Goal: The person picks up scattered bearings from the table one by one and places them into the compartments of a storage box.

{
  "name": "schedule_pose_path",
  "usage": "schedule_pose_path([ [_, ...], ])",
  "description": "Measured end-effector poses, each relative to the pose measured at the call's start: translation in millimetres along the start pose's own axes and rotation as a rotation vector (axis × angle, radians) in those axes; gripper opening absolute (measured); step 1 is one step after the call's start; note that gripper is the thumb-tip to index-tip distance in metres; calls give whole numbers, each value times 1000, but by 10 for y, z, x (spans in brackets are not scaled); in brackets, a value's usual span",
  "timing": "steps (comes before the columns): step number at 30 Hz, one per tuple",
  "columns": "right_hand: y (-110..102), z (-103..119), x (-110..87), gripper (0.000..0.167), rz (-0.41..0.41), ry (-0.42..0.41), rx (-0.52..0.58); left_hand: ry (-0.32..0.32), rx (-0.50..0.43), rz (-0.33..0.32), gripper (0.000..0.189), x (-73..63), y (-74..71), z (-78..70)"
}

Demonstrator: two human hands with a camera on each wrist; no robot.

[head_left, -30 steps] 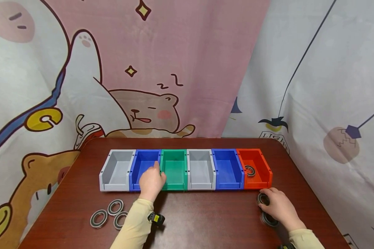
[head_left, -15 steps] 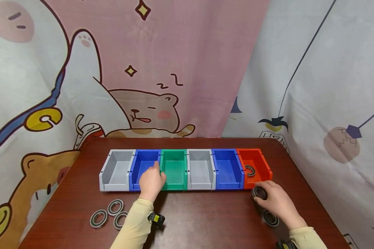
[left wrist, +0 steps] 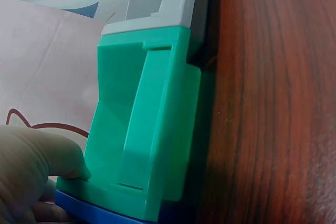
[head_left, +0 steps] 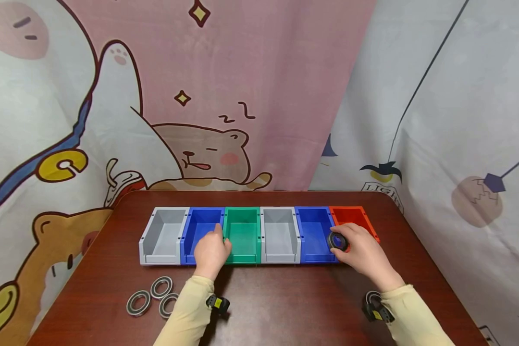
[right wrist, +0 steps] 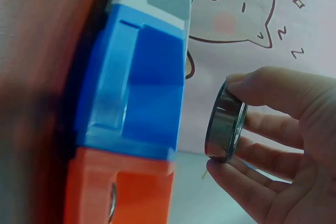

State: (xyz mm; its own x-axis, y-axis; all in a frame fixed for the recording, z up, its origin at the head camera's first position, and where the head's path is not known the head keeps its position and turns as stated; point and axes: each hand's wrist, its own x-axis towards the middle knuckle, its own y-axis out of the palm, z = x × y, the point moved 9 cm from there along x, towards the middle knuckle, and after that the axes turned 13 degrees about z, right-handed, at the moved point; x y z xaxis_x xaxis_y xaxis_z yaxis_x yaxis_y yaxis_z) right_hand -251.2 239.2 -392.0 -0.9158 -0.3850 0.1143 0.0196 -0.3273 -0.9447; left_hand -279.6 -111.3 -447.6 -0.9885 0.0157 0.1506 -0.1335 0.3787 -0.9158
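My right hand [head_left: 365, 252] pinches a ball bearing [right wrist: 224, 124] between thumb and fingers, tilted on edge. In the head view it overlaps the border between the right blue bin [head_left: 317, 258] and the red bin [head_left: 352, 215]. Part of another bearing [right wrist: 113, 203] shows inside the red bin in the right wrist view. My left hand [head_left: 212, 250] grips the side walls where the green bin [head_left: 242, 260] meets the left blue bin [head_left: 189, 260]. Its thumb [left wrist: 68, 156] lies on the green rim, the other fingers on the blue side.
Three bearings lie at the left of the table, among them a front one [head_left: 129, 307]; my left sleeve partly covers another. One more bearing [head_left: 372, 294] is partly hidden under my right wrist. Two grey bins, left [head_left: 159, 260] and middle [head_left: 280, 260], complete the row. A printed curtain hangs behind.
My right hand has picked the bearing up off the table and carried it forward and left to the bins. The left hand has stayed in place.
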Motion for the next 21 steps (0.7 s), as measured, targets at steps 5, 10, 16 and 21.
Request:
schedule_pose_path([
  [5, 50, 40, 197, 50, 39, 3, 9, -7, 0, 4, 50, 4, 1, 6],
  [10, 181, 31, 369, 49, 93, 36, 21, -18, -1, 34, 50, 8, 13, 10],
  [16, 375, -14, 535, 46, 133, 56, -17, -24, -1, 40, 50, 7, 9, 6],
  [21, 527, -37, 652, 44, 149, 39, -72, -16, 3, 26, 50, 5, 5, 0],
])
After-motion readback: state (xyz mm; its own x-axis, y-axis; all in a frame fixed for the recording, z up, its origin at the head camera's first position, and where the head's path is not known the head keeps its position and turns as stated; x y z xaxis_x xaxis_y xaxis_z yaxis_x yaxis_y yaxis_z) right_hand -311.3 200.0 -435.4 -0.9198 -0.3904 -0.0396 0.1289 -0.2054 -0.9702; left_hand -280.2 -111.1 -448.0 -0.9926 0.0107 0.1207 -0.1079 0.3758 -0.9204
